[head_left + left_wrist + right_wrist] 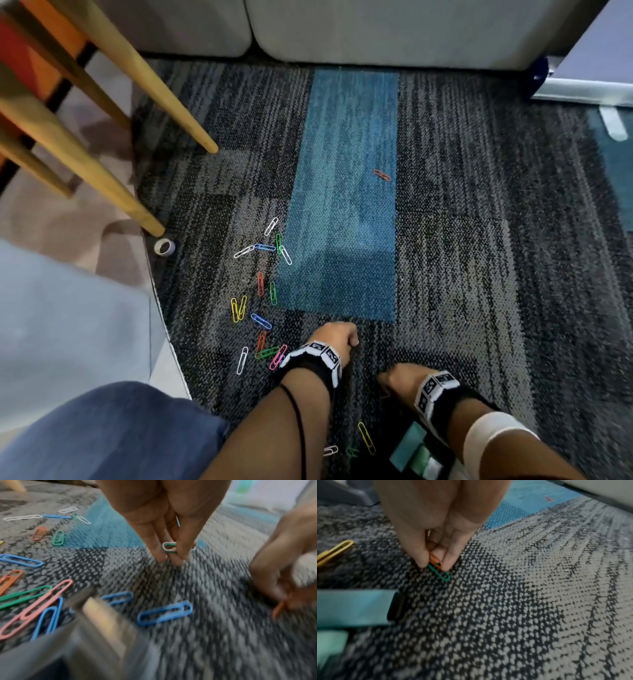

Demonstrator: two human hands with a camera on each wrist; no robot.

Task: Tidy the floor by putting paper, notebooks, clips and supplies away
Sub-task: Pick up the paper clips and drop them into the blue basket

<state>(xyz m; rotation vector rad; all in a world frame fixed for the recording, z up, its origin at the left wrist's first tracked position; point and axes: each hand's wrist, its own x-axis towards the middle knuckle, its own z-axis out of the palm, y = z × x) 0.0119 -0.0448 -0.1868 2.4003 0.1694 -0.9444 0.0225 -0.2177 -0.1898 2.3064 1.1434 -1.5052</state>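
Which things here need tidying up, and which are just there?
For the job:
- paper clips on carpet
- clips in left hand
- clips in right hand
- tape roll

Just there:
- chair legs
- sofa

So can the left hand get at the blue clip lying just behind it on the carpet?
Probably yes: the blue clip lies bare on the carpet, nothing covering it, but the left hand already pinches clips.
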